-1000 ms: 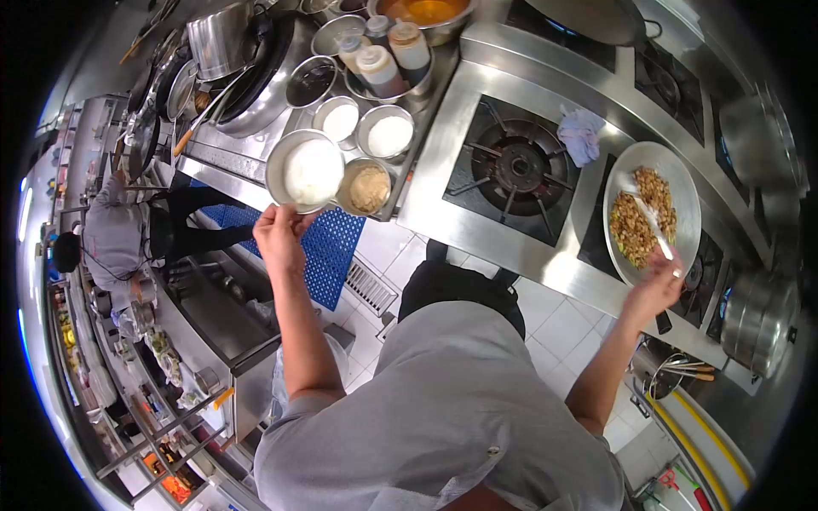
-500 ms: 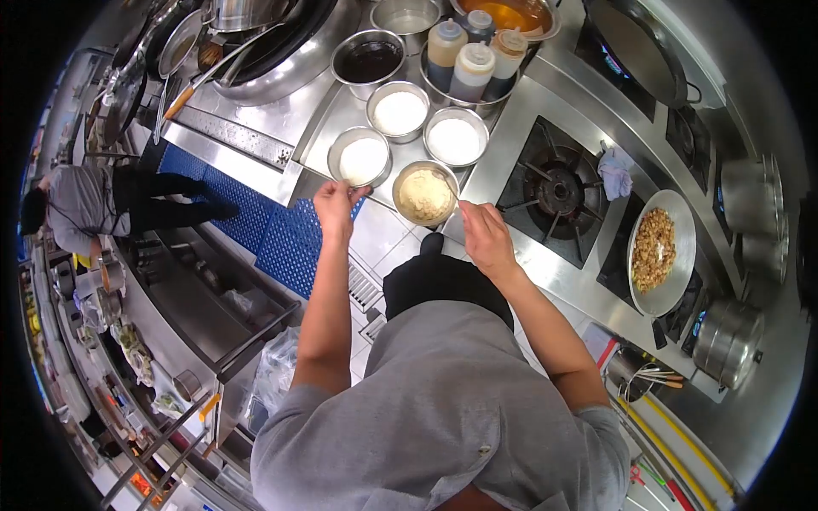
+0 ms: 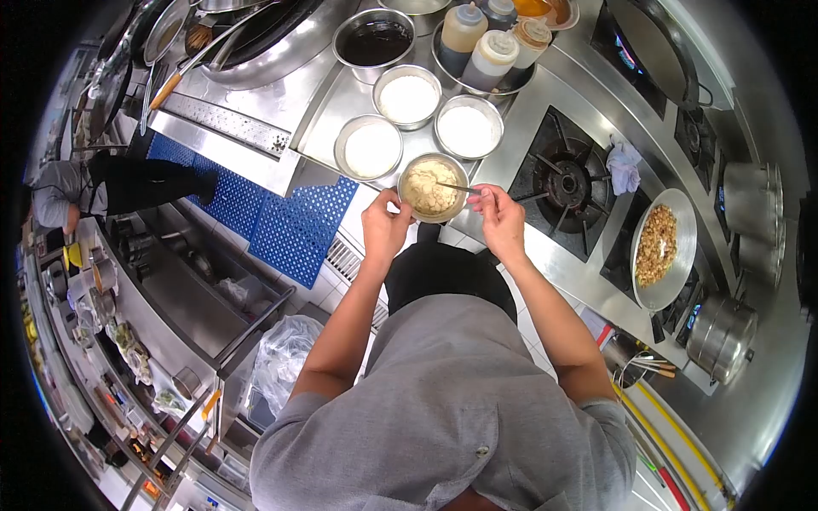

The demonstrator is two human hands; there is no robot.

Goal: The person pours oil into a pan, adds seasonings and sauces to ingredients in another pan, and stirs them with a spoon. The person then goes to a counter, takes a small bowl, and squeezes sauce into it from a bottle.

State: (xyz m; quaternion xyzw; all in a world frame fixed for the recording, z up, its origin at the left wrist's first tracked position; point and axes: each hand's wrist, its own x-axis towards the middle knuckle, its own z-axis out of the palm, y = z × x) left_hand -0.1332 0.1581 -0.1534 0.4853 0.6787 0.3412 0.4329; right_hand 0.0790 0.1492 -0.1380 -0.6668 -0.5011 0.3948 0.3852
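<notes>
In the head view, a small metal bowl (image 3: 441, 218) of pale yellow powder (image 3: 423, 189) sits at the counter's near edge. My left hand (image 3: 388, 226) is closed at its left rim, thumb and fingers pinching the edge. A spoon (image 3: 457, 187) stands tilted in the powder, its tip buried. Its handle end is between the fingers of my right hand (image 3: 503, 223). Just beyond are three metal bowls of white grains or powder: a left one (image 3: 370, 150), a middle one (image 3: 407, 96) and a right one (image 3: 469, 128).
A pot of dark liquid (image 3: 373, 44) and a tray of squeeze bottles (image 3: 492, 60) stand farther back. To the right are a gas burner (image 3: 567, 179), a cloth (image 3: 624, 166) and a pan of browned diced food (image 3: 656, 247). Another person (image 3: 64, 196) is at far left.
My left hand has moved right, from the left white bowl to the rim of the yellow-powder bowl. My right hand has shifted slightly right; the spoon's handle now leans toward it.
</notes>
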